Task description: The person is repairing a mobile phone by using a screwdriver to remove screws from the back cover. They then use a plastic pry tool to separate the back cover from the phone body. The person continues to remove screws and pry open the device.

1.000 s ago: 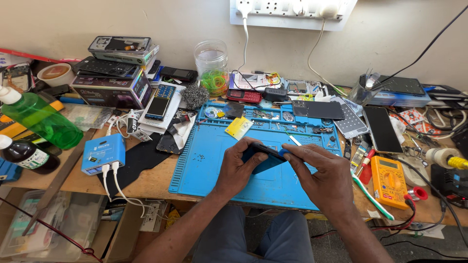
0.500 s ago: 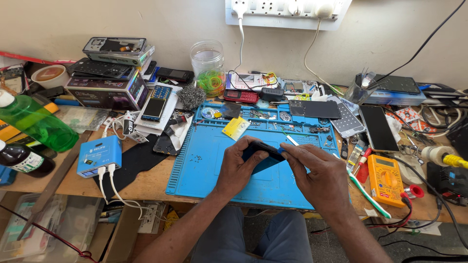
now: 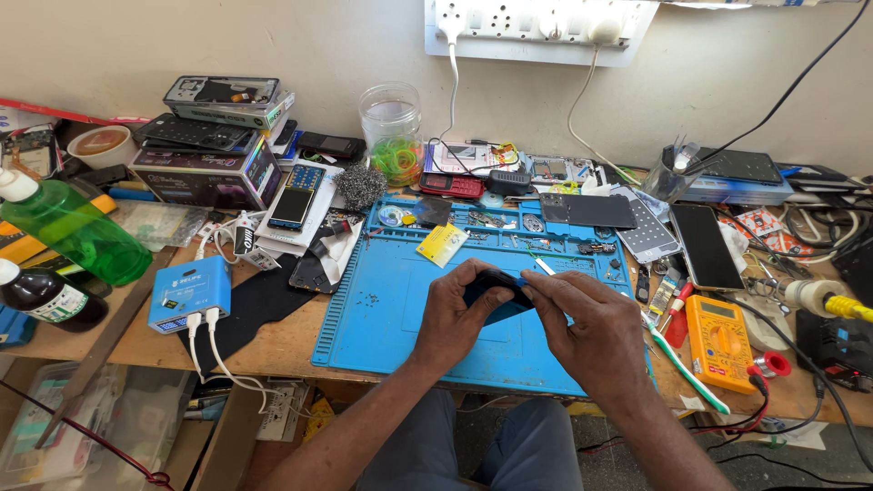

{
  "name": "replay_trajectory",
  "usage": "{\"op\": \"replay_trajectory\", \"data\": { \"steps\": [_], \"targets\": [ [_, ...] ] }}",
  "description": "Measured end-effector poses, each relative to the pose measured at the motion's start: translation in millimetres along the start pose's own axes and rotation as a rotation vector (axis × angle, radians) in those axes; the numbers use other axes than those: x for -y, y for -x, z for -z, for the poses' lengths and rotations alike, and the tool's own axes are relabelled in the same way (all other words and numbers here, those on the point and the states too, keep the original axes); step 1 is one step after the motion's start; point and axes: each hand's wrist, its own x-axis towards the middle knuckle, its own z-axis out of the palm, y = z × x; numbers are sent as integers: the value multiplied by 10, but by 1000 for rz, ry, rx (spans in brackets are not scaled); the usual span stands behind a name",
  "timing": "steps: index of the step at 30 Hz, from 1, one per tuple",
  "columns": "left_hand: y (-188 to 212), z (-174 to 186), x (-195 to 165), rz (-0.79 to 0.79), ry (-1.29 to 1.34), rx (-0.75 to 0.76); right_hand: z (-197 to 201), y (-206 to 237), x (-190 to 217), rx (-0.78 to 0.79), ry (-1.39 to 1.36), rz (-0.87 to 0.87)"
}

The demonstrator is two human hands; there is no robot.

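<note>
Left hand (image 3: 455, 314): fingers curled closed around the left end of a small dark phone (image 3: 498, 295), thumb on top. Right hand (image 3: 591, 332): fingertips pinched on the phone's right end and upper edge, thumb and forefinger closed on it. Phone: held just above the blue work mat (image 3: 382, 309), near its middle; long axis runs roughly left to right, tilted slightly, left end a little higher; most of its body hidden by the fingers, so which face is up cannot be told. Yellow card (image 3: 442, 244): lies on the mat beyond the left hand. White toothbrush with green stripe (image 3: 682, 364): just right of the right hand, angled along the mat's edge. Orange multimeter (image 3: 720, 332): further right on the bench. Blue box with white cables (image 3: 189, 293): left of the mat. Green liquid bottle (image 3: 73, 232): far left. Clear jar (image 3: 391, 132): at the back, near the wall
</note>
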Motion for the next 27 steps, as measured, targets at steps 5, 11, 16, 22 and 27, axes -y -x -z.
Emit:
{"op": "replay_trajectory", "data": {
  "steps": [5, 11, 16, 22, 27],
  "targets": [
    [23, 1, -59, 1, -12, 3, -31, 4, 40, 7, -59, -67],
    [38, 11, -131, -36, -70, 12, -48, 10, 72, -21, -75, -35],
    [21, -1, -183, -48, -112, 8, -87, 42, 53, -78, -83, -18],
    [-8, -36, -189, -73, -94, 28, -153, 91, -14, -145, -131, -21],
    [-47, -66, -179, -83, -119, 40, -216, 130, -88, -195, -145, -13]
  ]
}}
